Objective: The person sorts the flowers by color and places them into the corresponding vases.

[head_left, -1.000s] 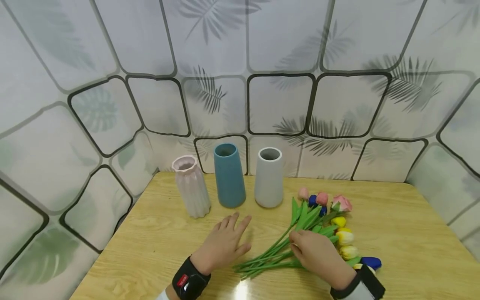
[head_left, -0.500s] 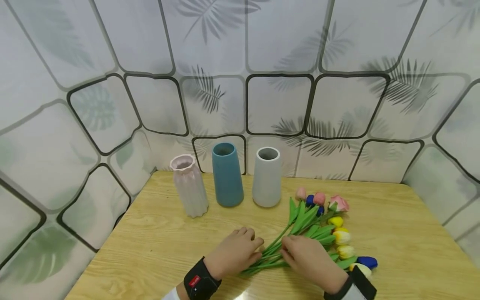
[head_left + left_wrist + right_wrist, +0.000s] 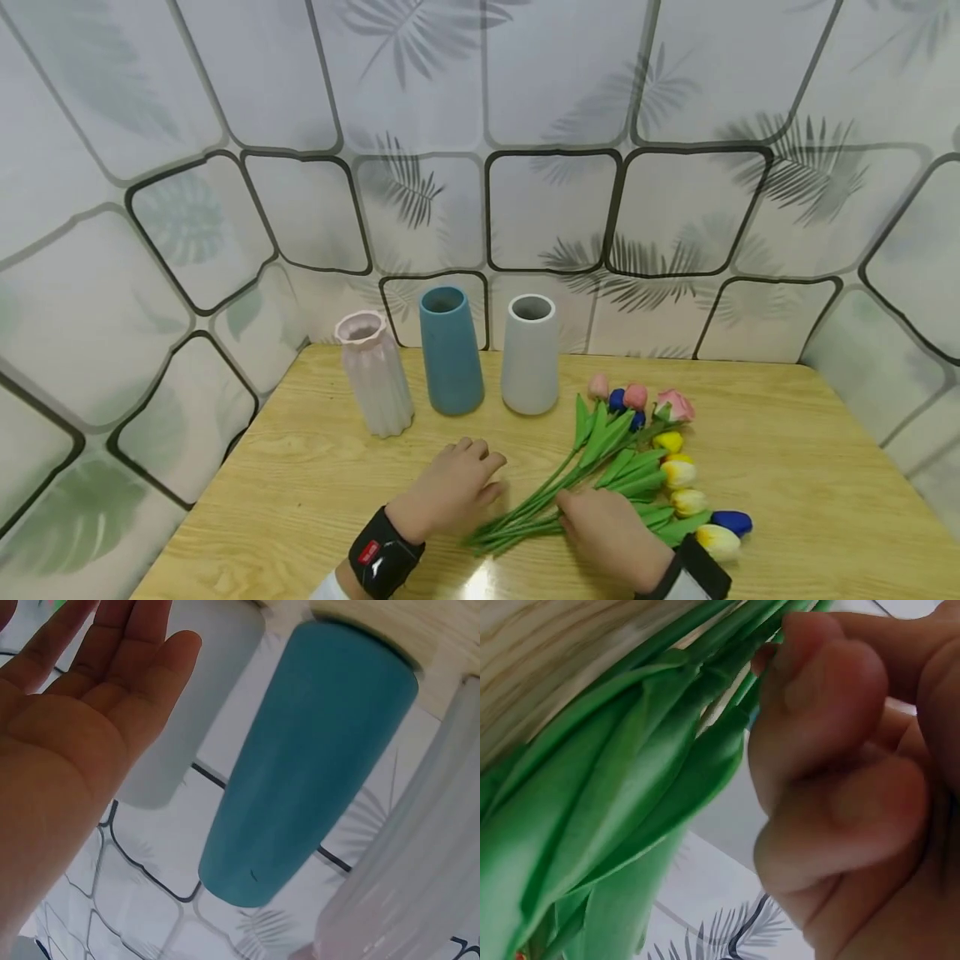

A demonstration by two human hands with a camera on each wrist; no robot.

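Several flowers (image 3: 630,467) lie on a wooden table (image 3: 300,500) before leaf-patterned walls (image 3: 551,212).

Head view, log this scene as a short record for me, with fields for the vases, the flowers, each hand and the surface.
Vases: three upright in a row, left to right: pink fluted vase, blue vase, white vase; no flowers in them
Flowers: a loose bunch of flowers, pink, blue, yellow and yellow-white heads to the right
Left grip: left hand, fingers relaxed, holds nothing, near the stem ends
Right grip: right hand, fingers curled, appears to pinch stems
Surface: wooden table
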